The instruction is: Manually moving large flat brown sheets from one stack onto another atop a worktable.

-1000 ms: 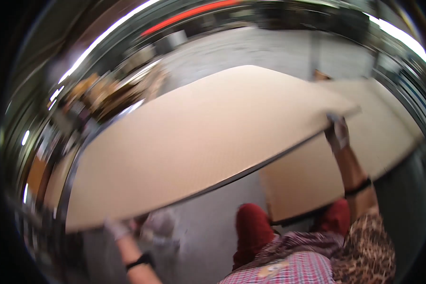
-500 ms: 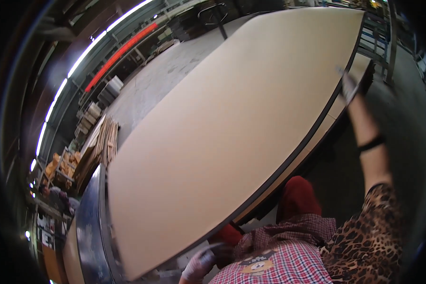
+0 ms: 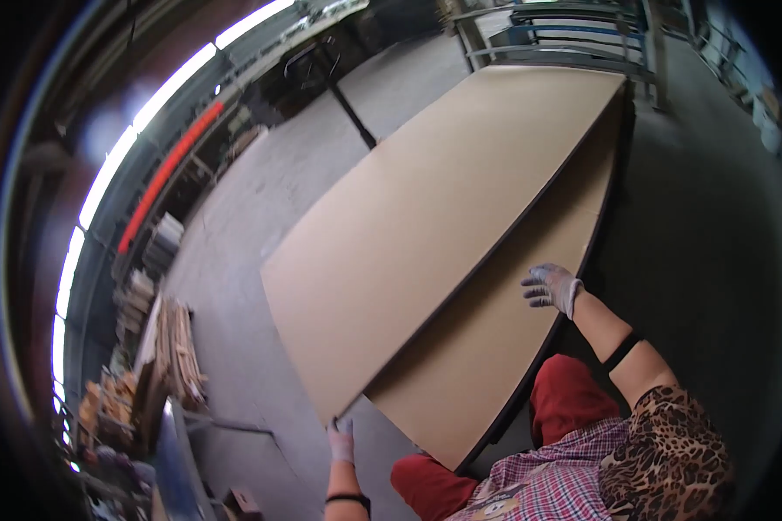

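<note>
A large tan board (image 3: 408, 208) with a dark edge lies skewed over a second tan board (image 3: 487, 321), whose near part shows beneath it on the right. My left hand (image 3: 341, 441), in a pale glove, grips the near left corner of the upper board, with some fingers hidden beneath it. Over the lower board, close to its right edge, hovers my gloved right hand (image 3: 551, 288). Its fingers are stretched out and hold nothing; whether they touch the surface I cannot tell.
Beyond the boards stands a metal frame (image 3: 573, 39) with rails. A dark post with a looped handle (image 3: 347, 106) rises at the far left side. Wood strips (image 3: 178, 352) are stacked at left, near a blue metal-edged table (image 3: 178, 464). Grey concrete floor (image 3: 226, 286) surrounds the boards.
The upper board has turned, its near end swinging left and uncovering the lower board. My left hand has reached its corner. My right hand has come nearer from the far right edge.
</note>
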Action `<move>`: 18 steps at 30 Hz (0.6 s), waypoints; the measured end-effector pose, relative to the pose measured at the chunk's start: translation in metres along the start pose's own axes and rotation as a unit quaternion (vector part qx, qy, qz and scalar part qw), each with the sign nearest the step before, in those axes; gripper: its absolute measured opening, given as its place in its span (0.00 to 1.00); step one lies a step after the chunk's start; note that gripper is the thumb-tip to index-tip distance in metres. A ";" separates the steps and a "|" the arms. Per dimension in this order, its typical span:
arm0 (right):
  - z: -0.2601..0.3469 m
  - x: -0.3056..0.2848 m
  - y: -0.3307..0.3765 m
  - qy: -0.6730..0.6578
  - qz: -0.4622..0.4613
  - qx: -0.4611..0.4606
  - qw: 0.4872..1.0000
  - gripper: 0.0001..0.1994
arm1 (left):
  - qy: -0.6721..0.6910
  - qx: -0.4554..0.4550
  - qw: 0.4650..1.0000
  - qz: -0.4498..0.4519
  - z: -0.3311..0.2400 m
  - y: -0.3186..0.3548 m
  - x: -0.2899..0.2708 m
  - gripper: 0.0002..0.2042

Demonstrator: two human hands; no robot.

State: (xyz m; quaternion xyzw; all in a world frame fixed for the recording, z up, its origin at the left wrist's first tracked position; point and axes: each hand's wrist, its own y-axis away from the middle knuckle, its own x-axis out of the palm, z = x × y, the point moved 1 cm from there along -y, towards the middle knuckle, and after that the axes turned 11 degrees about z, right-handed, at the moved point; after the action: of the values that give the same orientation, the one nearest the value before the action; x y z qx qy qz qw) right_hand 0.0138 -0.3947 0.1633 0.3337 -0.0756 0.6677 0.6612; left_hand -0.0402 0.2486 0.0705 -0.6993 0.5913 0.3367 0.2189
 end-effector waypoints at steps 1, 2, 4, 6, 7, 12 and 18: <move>-0.013 -0.007 -0.013 0.015 -0.032 0.027 0.999 0.13 | -0.008 -0.008 1.000 0.003 -0.007 -0.022 0.016 0.30; -0.021 -0.018 -0.018 0.033 -0.040 0.045 0.998 0.13 | 0.091 -0.108 0.987 0.071 -0.024 -0.041 0.037 0.33; -0.046 -0.007 -0.038 0.019 -0.043 0.066 0.997 0.13 | 0.191 -0.171 0.963 0.079 -0.016 -0.077 0.035 0.33; -0.057 -0.015 -0.050 0.030 -0.068 0.057 0.996 0.13 | 0.139 -0.155 0.977 0.047 -0.020 -0.113 0.039 0.33; -0.061 -0.016 -0.056 0.032 -0.067 0.048 0.996 0.12 | 0.091 -0.162 0.982 -0.018 -0.016 -0.133 0.039 0.33; -0.082 0.001 -0.078 0.160 -0.085 0.052 0.982 0.09 | -0.038 -0.184 0.969 -0.162 0.017 -0.216 0.006 0.34; -0.064 -0.003 -0.074 0.196 -0.123 0.078 0.970 0.08 | -0.377 -0.035 0.909 0.172 0.007 -0.255 -0.004 0.22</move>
State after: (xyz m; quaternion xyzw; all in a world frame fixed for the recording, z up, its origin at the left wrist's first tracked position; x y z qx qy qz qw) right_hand 0.0605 -0.3543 0.0877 0.2539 0.1496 0.6373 0.7120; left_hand 0.2065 0.3080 0.0454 -0.4146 0.5634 0.6288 0.3394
